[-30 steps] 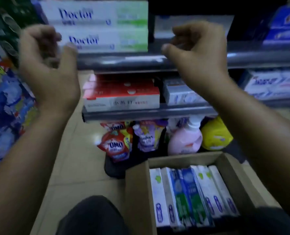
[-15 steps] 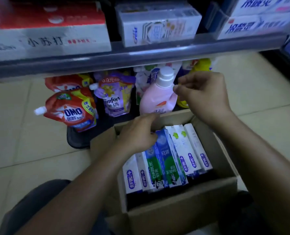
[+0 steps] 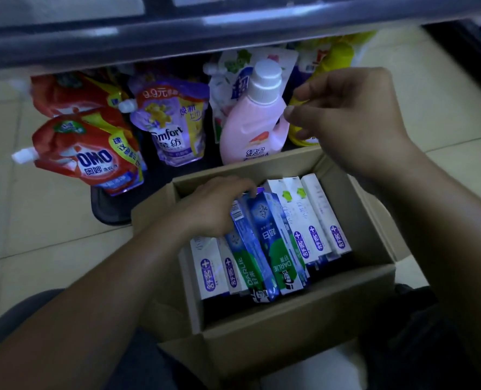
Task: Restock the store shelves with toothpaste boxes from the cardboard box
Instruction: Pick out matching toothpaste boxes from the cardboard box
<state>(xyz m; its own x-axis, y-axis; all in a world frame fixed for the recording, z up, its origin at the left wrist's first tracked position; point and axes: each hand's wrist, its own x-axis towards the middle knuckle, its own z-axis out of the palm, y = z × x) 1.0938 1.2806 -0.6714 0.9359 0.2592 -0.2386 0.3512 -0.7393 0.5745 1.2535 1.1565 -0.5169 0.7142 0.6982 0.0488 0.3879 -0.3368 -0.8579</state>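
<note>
Head view: my left hand (image 3: 219,205) is inside the cardboard box (image 3: 290,305), with its fingers curled over the far end of a blue-green toothpaste box (image 3: 273,235) that sits tilted among the white toothpaste boxes (image 3: 318,220). My right hand (image 3: 352,119) hovers over the cardboard box's far right corner, fingers loosely bent, holding nothing. Room to move lies between the cardboard box rim and the shelf edge (image 3: 233,26).
</note>
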